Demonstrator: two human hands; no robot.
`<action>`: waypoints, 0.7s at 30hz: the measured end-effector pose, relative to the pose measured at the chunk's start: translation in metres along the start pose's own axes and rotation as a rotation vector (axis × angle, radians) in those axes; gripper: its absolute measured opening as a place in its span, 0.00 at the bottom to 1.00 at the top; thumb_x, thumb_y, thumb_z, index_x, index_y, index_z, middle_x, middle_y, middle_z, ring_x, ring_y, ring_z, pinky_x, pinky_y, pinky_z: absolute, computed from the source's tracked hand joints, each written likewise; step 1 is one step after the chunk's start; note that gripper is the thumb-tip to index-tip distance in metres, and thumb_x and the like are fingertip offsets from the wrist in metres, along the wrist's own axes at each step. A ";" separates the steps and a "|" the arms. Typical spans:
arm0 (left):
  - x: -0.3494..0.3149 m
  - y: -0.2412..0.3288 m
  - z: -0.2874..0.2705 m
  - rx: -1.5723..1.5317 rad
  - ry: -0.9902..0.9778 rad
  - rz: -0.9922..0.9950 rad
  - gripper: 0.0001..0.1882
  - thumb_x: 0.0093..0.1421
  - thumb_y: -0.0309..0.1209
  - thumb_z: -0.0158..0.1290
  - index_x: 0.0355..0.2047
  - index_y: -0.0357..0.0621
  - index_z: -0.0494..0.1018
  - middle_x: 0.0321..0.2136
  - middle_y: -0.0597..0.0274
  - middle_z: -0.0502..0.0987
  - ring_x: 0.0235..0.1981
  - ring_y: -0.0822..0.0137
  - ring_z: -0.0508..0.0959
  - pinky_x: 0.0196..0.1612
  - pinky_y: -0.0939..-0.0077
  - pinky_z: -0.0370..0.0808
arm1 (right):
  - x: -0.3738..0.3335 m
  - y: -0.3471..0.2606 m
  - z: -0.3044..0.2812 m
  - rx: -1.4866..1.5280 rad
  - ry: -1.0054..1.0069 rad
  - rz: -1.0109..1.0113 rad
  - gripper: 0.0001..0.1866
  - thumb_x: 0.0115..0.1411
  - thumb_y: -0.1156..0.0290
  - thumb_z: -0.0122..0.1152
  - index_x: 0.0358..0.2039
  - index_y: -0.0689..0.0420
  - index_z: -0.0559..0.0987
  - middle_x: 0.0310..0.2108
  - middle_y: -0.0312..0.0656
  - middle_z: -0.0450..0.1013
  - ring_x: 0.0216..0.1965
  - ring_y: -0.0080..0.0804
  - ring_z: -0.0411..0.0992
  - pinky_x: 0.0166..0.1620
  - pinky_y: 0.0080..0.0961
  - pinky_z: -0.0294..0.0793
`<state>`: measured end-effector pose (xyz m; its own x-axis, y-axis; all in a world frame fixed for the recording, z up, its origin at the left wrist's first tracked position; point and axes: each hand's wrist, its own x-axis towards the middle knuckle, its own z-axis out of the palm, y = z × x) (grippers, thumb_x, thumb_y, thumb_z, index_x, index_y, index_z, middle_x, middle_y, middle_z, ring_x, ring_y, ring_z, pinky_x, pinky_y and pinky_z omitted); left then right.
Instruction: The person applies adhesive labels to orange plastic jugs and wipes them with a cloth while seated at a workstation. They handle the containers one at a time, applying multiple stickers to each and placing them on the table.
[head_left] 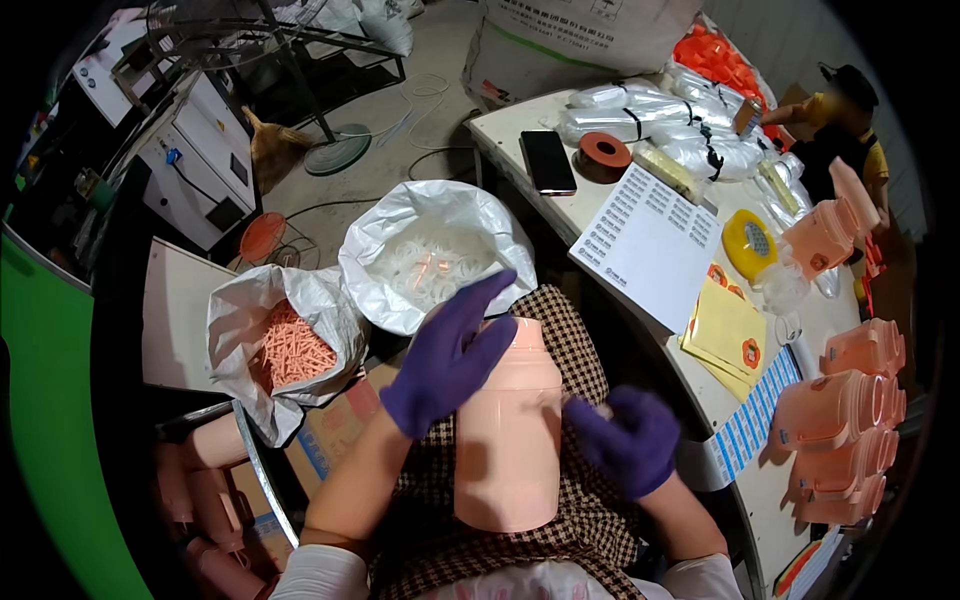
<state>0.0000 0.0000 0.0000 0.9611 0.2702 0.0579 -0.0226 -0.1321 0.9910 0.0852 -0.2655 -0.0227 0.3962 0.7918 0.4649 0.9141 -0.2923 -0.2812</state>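
A pale pink plastic bottle (507, 440) with a narrower neck leans against my lap, over a brown checked apron (575, 340). My left hand (445, 360), in a purple glove, lies beside the bottle's neck with its fingers stretched out and the thumb apart. Whether its palm presses on the bottle cannot be made out. At the bottle's right side my right hand (630, 440), also gloved in purple, has its fingers curled together. A small pale bit shows at its fingertips, too blurred to name.
Ahead stand a white sack of clear rings (430, 262) and a sack of pink sticks (295, 345). More pink bottles (215, 510) lie at lower left. The right-hand table holds a phone (548, 162), sticker sheets (645, 245), yellow tape (748, 245) and pink jugs (825, 410). Another person (845, 130) is beyond it.
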 end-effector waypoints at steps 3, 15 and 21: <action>-0.031 -0.036 0.008 0.014 0.021 0.193 0.31 0.69 0.30 0.51 0.68 0.30 0.55 0.66 0.48 0.63 0.68 0.58 0.62 0.69 0.65 0.57 | 0.005 -0.022 0.009 -0.040 0.047 -0.145 0.28 0.51 0.65 0.69 0.54 0.33 0.81 0.33 0.34 0.69 0.25 0.28 0.67 0.24 0.24 0.66; -0.042 -0.044 0.008 0.279 -0.080 0.227 0.39 0.64 0.29 0.54 0.71 0.34 0.50 0.71 0.52 0.55 0.74 0.56 0.49 0.73 0.63 0.44 | 0.006 -0.016 0.024 -0.208 0.048 -0.240 0.29 0.51 0.65 0.66 0.56 0.30 0.78 0.33 0.31 0.65 0.25 0.26 0.64 0.24 0.23 0.64; -0.042 -0.050 0.010 0.365 -0.073 0.233 0.43 0.60 0.30 0.60 0.71 0.36 0.51 0.71 0.52 0.55 0.73 0.55 0.50 0.73 0.62 0.47 | 0.009 -0.013 0.020 -0.163 -0.088 -0.223 0.32 0.52 0.66 0.63 0.60 0.28 0.75 0.34 0.32 0.67 0.26 0.27 0.66 0.24 0.23 0.67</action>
<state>-0.0365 -0.0138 -0.0533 0.9590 0.1273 0.2532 -0.1547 -0.5135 0.8441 0.0752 -0.2433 -0.0317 0.1810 0.8876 0.4235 0.9825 -0.1823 -0.0377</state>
